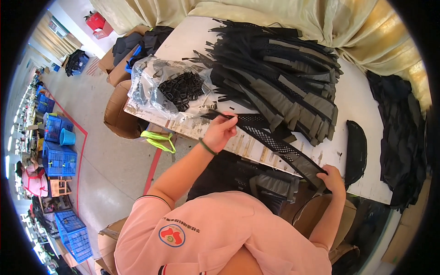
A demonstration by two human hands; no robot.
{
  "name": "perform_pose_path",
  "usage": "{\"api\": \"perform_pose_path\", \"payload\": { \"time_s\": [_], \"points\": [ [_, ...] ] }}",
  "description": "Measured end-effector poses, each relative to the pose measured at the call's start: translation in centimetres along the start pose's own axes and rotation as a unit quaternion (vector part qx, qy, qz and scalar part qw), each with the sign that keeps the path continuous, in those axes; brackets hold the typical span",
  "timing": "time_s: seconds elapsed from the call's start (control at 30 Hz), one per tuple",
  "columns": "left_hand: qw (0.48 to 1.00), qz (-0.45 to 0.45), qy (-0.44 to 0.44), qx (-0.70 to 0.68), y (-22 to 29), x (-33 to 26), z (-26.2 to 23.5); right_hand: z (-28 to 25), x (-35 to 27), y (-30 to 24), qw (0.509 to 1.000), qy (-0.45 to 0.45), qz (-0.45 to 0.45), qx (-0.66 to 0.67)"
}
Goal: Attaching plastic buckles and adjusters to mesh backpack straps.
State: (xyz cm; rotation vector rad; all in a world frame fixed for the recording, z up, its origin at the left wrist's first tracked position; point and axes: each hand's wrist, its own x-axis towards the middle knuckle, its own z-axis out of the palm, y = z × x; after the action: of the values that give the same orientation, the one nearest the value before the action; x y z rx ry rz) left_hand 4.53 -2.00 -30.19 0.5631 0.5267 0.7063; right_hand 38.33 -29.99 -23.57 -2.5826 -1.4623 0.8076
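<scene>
A long black mesh strap (275,145) with dark grey patches runs slantwise between my hands, over the table's front edge. My left hand (221,132) pinches its upper left end, where thin black webbing sticks out past the fingers. At its lower right end my right hand (333,180) is closed on the strap, thumb and fingers near a grey section. Beyond the strap lies a large pile of similar black and grey straps (284,78). Just past my left hand sits a clear plastic bag (145,89) with many small black plastic buckles (183,89) in it.
The worn white table (357,101) carries a black curved piece (355,151) at the right. Dark fabric pieces (401,137) hang over its far right edge. A cardboard box (120,112) and yellow-green strap (159,140) are at the left. Blue crates (59,158) line the floor.
</scene>
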Motion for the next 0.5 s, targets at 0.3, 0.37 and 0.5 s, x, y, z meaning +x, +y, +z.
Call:
{"api": "perform_pose_path", "payload": {
  "time_s": [0.3,0.37,0.5],
  "points": [
    [0.970,0.082,0.078,0.215,-2.8,-3.4,0.9,5.0,5.5,-24.0,0.860,0.229,-0.402,0.215],
    [0.928,0.174,0.076,0.322,-4.2,-3.3,0.5,7.0,7.2,-26.8,0.846,0.245,-0.418,0.221],
    [0.874,0.072,-0.076,0.474,-0.9,-3.4,-2.0,9.3,9.1,-27.6,0.821,0.288,-0.450,0.204]
  ]
}}
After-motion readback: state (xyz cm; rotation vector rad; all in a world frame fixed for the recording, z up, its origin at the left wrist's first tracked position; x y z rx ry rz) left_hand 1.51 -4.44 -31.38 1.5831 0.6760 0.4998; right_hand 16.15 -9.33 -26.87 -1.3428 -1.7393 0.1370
